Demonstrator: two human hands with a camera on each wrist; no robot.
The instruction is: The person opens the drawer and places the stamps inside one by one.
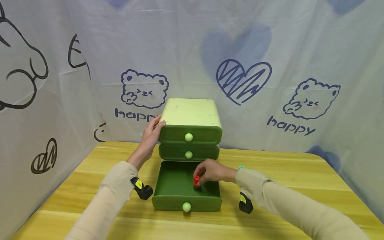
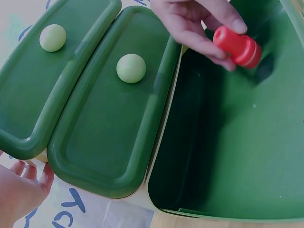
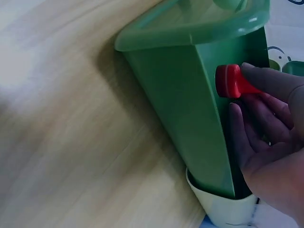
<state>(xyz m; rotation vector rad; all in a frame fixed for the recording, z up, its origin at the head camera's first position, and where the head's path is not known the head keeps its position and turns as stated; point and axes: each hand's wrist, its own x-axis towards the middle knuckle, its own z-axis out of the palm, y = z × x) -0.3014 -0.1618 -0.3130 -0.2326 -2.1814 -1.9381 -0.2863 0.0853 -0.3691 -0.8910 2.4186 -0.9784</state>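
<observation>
A small drawer cabinet [image 1: 190, 111] with a cream-yellow top and green fronts stands on the table. Its bottom drawer [image 1: 172, 180] is pulled out; the two drawers above it are closed. My right hand [image 1: 212, 170] pinches a small red plastic piece [image 2: 240, 47], knobbed with a wider rounded end, between thumb and fingers. That piece is inside the open drawer's outline, close over its floor on the right side. With fingers extended, my left hand [image 1: 151, 136] rests against the cabinet's upper left side; the left wrist view shows its fingertips by the top drawer's edge.
Small teal piece [image 1: 241, 167] lies on the wooden table [image 1: 267, 163] to the right, partly hidden behind the right sleeve. A printed cloth [image 1: 192, 50] hangs behind and beside the table. The drawer's front with its round knob [image 1: 186, 207] juts toward me.
</observation>
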